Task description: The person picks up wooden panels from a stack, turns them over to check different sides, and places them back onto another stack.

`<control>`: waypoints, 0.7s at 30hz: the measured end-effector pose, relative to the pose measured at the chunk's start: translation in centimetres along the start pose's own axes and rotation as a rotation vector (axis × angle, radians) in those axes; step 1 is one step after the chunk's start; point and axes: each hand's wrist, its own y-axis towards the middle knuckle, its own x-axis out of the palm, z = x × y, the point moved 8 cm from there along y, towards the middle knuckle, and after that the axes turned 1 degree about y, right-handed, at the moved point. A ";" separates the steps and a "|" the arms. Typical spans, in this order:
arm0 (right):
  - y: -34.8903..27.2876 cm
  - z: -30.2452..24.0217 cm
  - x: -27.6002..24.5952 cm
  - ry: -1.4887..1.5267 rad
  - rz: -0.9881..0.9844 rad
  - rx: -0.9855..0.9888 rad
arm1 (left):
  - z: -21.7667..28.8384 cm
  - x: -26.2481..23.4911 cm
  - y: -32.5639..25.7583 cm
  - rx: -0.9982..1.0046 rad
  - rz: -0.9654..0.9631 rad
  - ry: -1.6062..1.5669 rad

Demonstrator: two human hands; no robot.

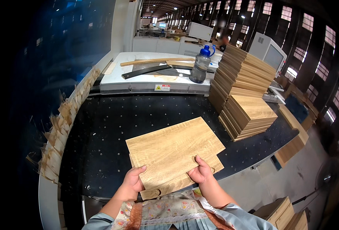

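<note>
Two light wood-grain boards lie one on the other over the near part of the black table. My left hand (134,179) grips the left edge of the upper board (173,147), thumb on its top face. At the near right, my right hand (201,171) grips the boards with the thumb up on top and the fingers hidden underneath. The lower board (185,181) sticks out toward me and shows a round hole near each of its near corners. How far the boards rest on the table cannot be told.
Stacks of similar boards (250,111) stand on the black dotted table (112,153) at right. A blue-capped water bottle (201,66) and dark bar (146,71) sit on the white machine bed behind. Torn strips (64,122) hang along the left machine. More boards (278,211) stand low at right.
</note>
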 end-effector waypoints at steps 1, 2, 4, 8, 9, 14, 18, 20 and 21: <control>0.0 -0.1 -0.1 -0.008 0.004 -0.019 | 0.0 -0.2 0.0 -0.005 0.010 0.009; -0.2 -0.5 -0.4 -0.015 0.019 -0.045 | -0.3 -0.4 0.4 -0.024 0.020 0.014; -0.2 -0.4 -0.8 -0.012 0.015 -0.025 | -0.3 -0.9 0.4 -0.017 0.029 0.032; 0.2 -0.1 -1.1 0.026 0.025 0.033 | -0.2 -1.2 0.2 -0.019 0.047 0.038; 0.4 -0.3 -1.0 0.023 0.028 0.041 | -0.2 -1.0 0.2 -0.011 0.051 0.038; -0.1 -0.2 -0.6 0.000 0.042 0.023 | -0.4 -1.2 0.3 -0.017 0.067 0.043; 0.0 -0.2 -0.6 0.001 0.044 0.029 | -0.2 -1.2 0.2 -0.028 0.049 0.023; 0.0 -0.2 -0.8 0.004 0.042 0.029 | -0.2 -0.7 0.2 -0.027 0.027 0.019; 0.1 -0.2 -0.9 0.006 0.036 0.031 | -0.2 -0.8 0.1 -0.028 0.036 0.016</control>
